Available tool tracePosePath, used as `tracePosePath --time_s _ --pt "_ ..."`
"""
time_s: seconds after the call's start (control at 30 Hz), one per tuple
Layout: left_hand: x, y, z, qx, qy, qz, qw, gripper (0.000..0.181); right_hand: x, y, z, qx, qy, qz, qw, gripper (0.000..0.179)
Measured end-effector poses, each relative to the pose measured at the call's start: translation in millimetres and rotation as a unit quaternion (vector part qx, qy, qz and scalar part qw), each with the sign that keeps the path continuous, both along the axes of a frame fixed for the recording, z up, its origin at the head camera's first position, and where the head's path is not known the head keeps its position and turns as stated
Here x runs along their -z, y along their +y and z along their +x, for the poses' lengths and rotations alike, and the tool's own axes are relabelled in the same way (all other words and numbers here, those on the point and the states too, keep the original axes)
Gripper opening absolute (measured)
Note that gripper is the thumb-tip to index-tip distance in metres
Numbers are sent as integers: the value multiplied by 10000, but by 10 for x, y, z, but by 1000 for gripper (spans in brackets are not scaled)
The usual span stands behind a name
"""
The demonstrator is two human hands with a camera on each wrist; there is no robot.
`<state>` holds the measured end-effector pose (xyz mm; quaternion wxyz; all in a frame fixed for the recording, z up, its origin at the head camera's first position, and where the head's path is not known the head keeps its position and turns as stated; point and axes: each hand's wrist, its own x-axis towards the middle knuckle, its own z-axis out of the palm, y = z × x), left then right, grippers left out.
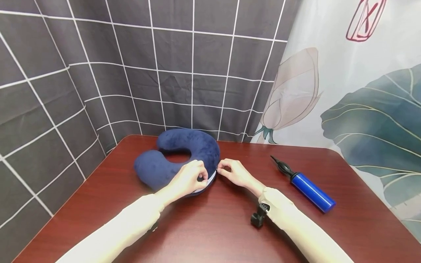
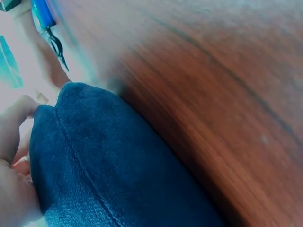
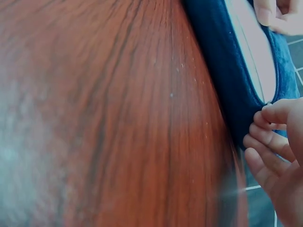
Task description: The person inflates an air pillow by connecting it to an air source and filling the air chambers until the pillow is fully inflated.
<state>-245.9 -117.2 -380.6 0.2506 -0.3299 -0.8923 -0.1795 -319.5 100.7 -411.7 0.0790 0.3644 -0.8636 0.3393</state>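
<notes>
A navy plush U-shaped neck pillow (image 1: 205,146) lies on the table, its zipper partly undone along the outer side. White inner material (image 3: 253,47) shows through the gap between the zipper's two rows of teeth. My left hand (image 1: 187,178) pinches the cover's edge beside this gap; in the left wrist view its thumb and fingers are at the pillow's far left side. At the end of the gap, my right hand (image 1: 237,173) pinches the zipper pull (image 3: 269,105) between thumb and index finger, the pull mostly hidden by the fingertips.
To the right on the reddish-brown table (image 1: 210,233) lies a blue hand pump (image 1: 312,191) with a black nozzle. A dark gridded curtain (image 1: 171,87) hangs behind and at the left, and a floral curtain (image 1: 296,95) at the right. A small black camera (image 1: 260,215) is strapped to the right wrist.
</notes>
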Motion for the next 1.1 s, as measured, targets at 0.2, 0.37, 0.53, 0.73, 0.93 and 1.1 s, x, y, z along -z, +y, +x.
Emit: tracePosePath --time_s 0.2,0.37,0.53,0.73,0.93,1.1 --pt "35 9 19 -69 -129 38 9999 13 17 30 19 -169 -119 -72 9998 5" --pt "60 15 24 -91 -177 106 9997 13 39 34 44 -259 -163 -172 9994 4" --pt "56 18 7 -112 -184 128 9997 13 27 28 69 -310 -138 -204 9992 4" --pt "44 20 8 -111 -119 130 9998 14 21 -4 162 -549 19 -221 9982 4" --pt "41 6 11 -101 18 87 9999 15 11 -14 259 -724 110 -223 9971 5" --pt "34 7 -3 -14 99 150 9998 15 31 -22 228 -484 45 -139 9987 4"
